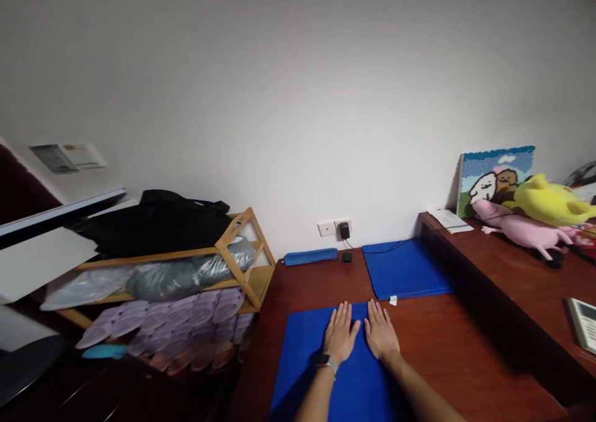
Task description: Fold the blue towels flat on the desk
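Observation:
A blue cloth (300,354) lies spread flat on the reddish-brown wooden desk (442,347). My left hand (341,335) rests palm down on it, fingers stretched out, with a watch (326,362) on the wrist. Near the cloth's right edge, my right hand (380,332) lies flat too, fingers extended and pointing away from me. Neither hand holds anything. Behind and to the right is a second blue cloth (405,270), laid flat, with a small white tag (393,300) at its front edge.
A long blue case (310,257) sits by the wall, below a socket with a black plug adapter (344,229). Left stands a wooden rack (261,285) with lilac slippers (195,307) and a black bag (158,220). Plush toys (521,223) lie on the raised right surface.

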Demonstrator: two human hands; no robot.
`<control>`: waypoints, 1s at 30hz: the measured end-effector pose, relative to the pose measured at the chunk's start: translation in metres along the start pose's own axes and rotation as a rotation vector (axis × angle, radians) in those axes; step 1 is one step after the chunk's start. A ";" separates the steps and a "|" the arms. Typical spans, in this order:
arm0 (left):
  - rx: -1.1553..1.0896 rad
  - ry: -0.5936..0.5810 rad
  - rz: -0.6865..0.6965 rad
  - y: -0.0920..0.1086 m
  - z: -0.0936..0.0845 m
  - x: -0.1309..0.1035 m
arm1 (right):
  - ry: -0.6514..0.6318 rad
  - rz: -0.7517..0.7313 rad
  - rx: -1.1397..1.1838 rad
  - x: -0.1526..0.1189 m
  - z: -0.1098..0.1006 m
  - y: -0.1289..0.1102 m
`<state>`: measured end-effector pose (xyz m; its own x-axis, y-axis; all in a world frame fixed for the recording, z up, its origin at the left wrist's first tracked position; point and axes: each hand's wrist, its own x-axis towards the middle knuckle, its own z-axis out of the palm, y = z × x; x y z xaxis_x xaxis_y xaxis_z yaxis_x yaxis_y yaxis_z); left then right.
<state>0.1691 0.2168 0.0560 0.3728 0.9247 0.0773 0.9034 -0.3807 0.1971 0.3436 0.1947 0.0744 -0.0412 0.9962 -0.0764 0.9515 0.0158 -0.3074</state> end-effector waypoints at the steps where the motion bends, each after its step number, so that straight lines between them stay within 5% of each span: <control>1: 0.017 0.008 -0.046 -0.018 -0.004 -0.008 | 0.004 0.007 0.010 0.000 0.000 0.000; 7: 0.079 0.091 -0.299 -0.133 -0.025 -0.054 | 0.021 0.012 0.031 0.000 0.004 0.001; 11: 0.057 0.133 -0.336 -0.166 -0.022 -0.066 | 0.027 0.009 0.035 -0.001 0.005 0.001; 20: 0.057 0.191 -0.325 -0.152 -0.034 -0.077 | 0.025 0.003 0.073 0.002 0.005 0.003; 26: 0.060 0.346 -0.217 -0.125 -0.045 -0.158 | 0.126 -0.015 0.301 -0.011 0.007 0.024; 30: 0.028 0.252 -0.103 -0.104 -0.041 -0.207 | 0.300 -0.069 0.261 -0.033 0.013 0.067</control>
<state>-0.0105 0.0654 0.0599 0.2175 0.9288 0.3001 0.9407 -0.2815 0.1895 0.4043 0.1620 0.0440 0.0254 0.9749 0.2210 0.8387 0.0995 -0.5354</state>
